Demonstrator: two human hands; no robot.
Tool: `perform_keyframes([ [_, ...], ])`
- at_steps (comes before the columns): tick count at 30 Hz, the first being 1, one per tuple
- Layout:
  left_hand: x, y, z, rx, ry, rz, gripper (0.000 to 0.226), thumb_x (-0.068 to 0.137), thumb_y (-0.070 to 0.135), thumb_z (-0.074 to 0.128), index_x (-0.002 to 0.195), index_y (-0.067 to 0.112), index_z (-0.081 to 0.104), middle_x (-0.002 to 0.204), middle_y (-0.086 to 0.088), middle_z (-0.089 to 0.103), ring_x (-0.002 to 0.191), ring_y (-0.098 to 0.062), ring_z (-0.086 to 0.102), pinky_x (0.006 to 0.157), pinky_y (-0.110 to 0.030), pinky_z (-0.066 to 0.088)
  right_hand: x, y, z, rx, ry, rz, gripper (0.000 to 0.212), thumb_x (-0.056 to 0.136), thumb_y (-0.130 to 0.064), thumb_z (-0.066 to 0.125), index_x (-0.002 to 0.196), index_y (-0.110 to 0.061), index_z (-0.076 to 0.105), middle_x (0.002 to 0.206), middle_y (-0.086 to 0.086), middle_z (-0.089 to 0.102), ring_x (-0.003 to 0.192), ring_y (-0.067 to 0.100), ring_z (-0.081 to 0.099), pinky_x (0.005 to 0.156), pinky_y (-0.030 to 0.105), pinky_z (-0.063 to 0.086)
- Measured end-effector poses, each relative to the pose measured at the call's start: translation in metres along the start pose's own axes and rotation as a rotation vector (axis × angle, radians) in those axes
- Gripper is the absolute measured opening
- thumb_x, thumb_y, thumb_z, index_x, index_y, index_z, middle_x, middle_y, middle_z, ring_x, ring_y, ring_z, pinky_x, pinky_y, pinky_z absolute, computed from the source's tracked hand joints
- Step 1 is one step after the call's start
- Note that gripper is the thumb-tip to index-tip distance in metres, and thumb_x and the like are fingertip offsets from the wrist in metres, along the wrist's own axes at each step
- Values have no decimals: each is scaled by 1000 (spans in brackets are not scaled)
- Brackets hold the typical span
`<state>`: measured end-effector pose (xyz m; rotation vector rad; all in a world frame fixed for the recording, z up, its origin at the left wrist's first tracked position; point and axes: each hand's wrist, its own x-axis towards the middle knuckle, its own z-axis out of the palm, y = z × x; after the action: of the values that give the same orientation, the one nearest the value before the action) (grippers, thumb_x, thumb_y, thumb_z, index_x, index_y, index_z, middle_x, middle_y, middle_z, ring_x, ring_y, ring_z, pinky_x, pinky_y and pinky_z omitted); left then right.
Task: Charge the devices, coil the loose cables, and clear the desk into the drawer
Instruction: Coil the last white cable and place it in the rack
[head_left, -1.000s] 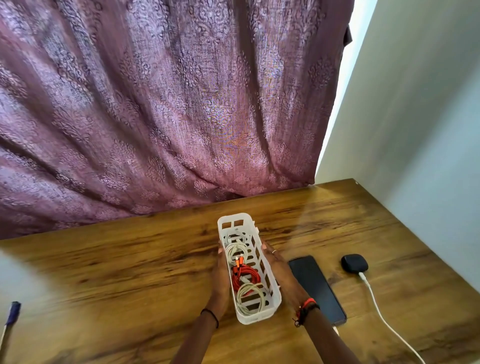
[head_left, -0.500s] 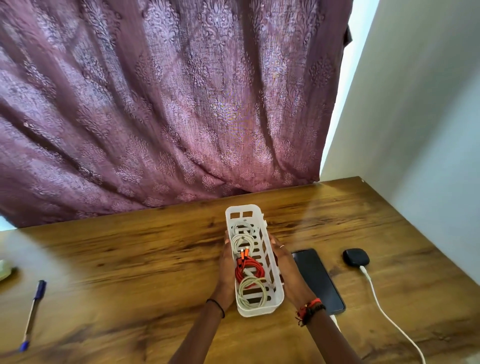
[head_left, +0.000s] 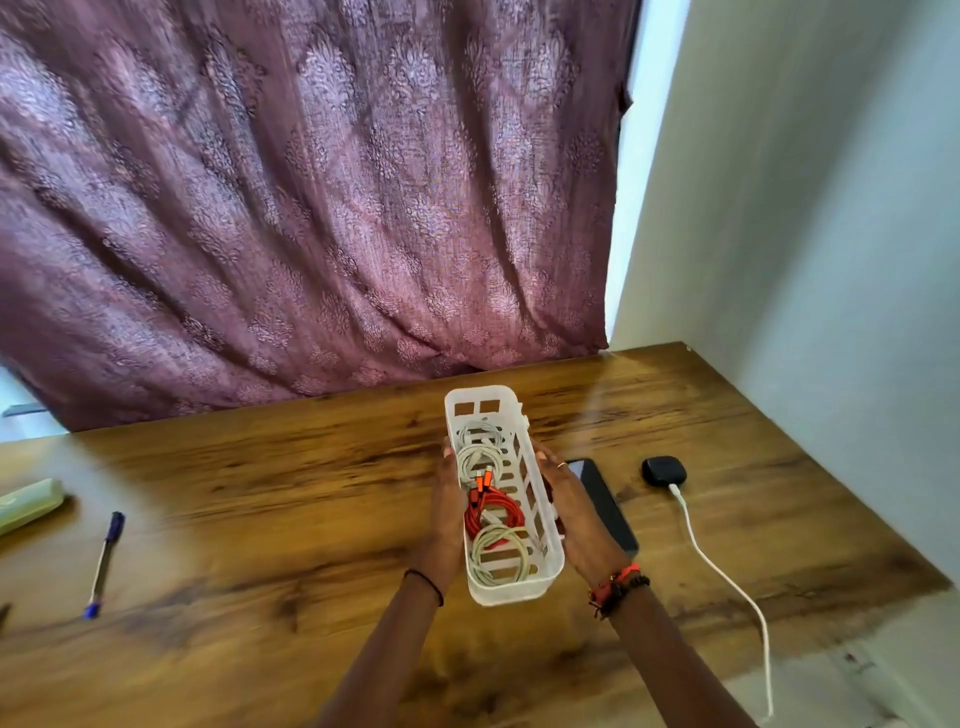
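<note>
white plastic basket (head_left: 511, 592), slotted, long; lower centre of the frame, held lengthwise between two hands. contents: one orange-red cable (head_left: 491, 517), coiled, mid-basket; pale coiled cables (head_left: 497, 555) at either end of it. left hand (head_left: 445, 514): clasped along the basket's left wall. right hand (head_left: 577, 522): clasped along the right wall; both carry the basket, nothing else. phone (head_left: 608, 512): dark, flat on the wooden desk (head_left: 260, 483), just right of the right hand, partly hidden by it. earbud case (head_left: 663, 470): black, right of the phone, white charging lead (head_left: 727, 577) plugged in and trailing to the lower right. pen (head_left: 104, 564) and a pale green object (head_left: 28, 504): left edge. change over the last second: view swung left, bringing the pen fully in and the green object with it; basket now sits lower against the phone, so it seems drawn toward the person or raised, which i cannot separate. reading: coiling done, case charging; basket likely bound for the drawer, not in view.
</note>
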<state>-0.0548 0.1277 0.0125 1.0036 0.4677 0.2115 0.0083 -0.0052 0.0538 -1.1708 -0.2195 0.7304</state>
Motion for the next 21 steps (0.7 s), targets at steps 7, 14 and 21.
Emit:
perform_keyframes([
  [7,-24,-19,41,10,-30,40,74,82,66,51,131,11,50,129,-27,53,118,-48,50,97,-69,35,-37,-17,-34,-106,52,-9,30,91,-38,55,110,-17,65,94,8,72,82,26,69,71,38,56],
  [14,-11,-41,89,-8,52,-29,77,78,70,54,134,18,48,134,-24,49,121,-48,47,98,-71,32,-57,-39,-75,-136,105,-48,46,81,4,65,121,-17,56,103,10,71,88,24,70,70,36,58],
  [21,16,-56,160,-59,-63,-100,71,85,61,51,136,12,46,133,-23,50,119,-44,47,104,-64,31,-52,-70,-142,-111,172,-22,34,89,-4,57,120,-20,57,103,10,71,79,22,71,66,34,58],
])
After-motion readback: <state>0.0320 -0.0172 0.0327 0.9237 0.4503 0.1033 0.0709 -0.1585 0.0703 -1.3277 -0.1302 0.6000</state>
